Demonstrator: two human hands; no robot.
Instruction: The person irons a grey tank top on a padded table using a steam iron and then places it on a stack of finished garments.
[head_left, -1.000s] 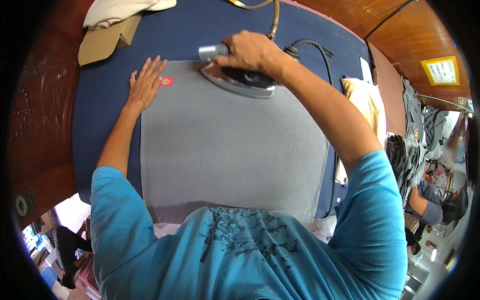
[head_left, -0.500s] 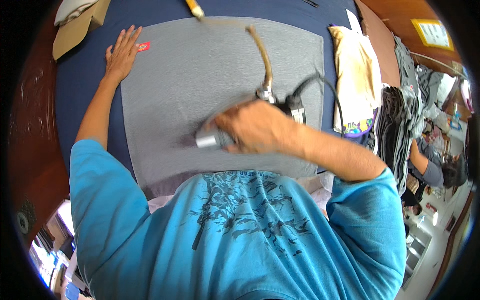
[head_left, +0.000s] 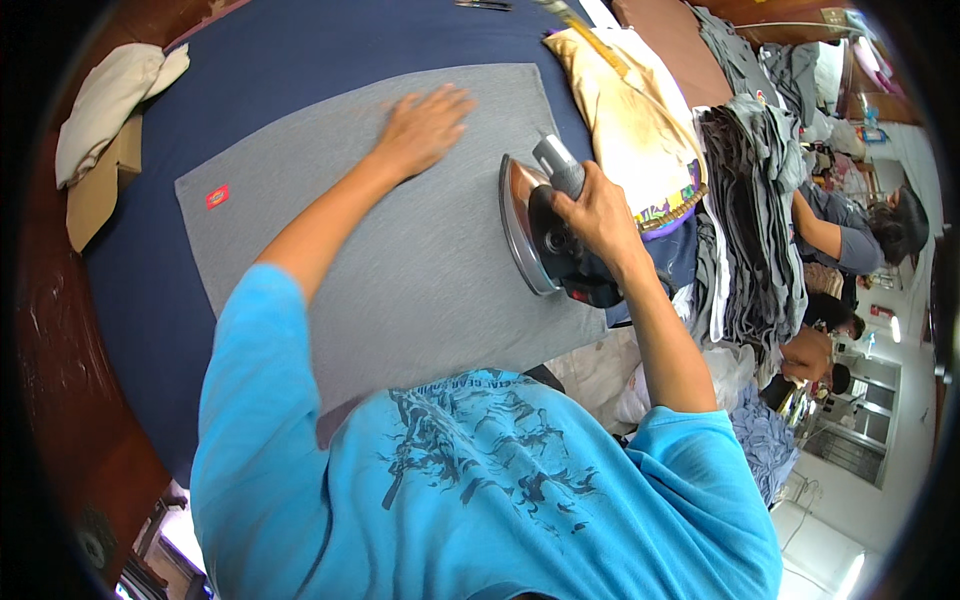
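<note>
A grey cloth [head_left: 400, 270] lies spread flat over a dark blue covered table [head_left: 140, 330], a small red label [head_left: 217, 196] near its left edge. My right hand [head_left: 602, 220] is wrapped round the grey handle of a steam iron [head_left: 530, 235] at the cloth's right side. The iron's metal rim faces left; whether its sole touches the cloth I cannot tell. Toward the cloth's far edge my left hand [head_left: 425, 130], slightly blurred, is palm down with its fingers stretched out. It holds nothing.
A beige padded piece [head_left: 625, 100] lies right of the cloth, with the iron's hose [head_left: 687, 208] across it. Beyond are stacked dark garments [head_left: 750, 220] and a person in grey [head_left: 850, 225]. A cardboard box [head_left: 105, 190] with white cloth [head_left: 110, 105] stands at left.
My right hand has carried the iron from the cloth's middle to its right side. My left hand has left the label's corner and moved right, over the cloth. The view has shifted too.
</note>
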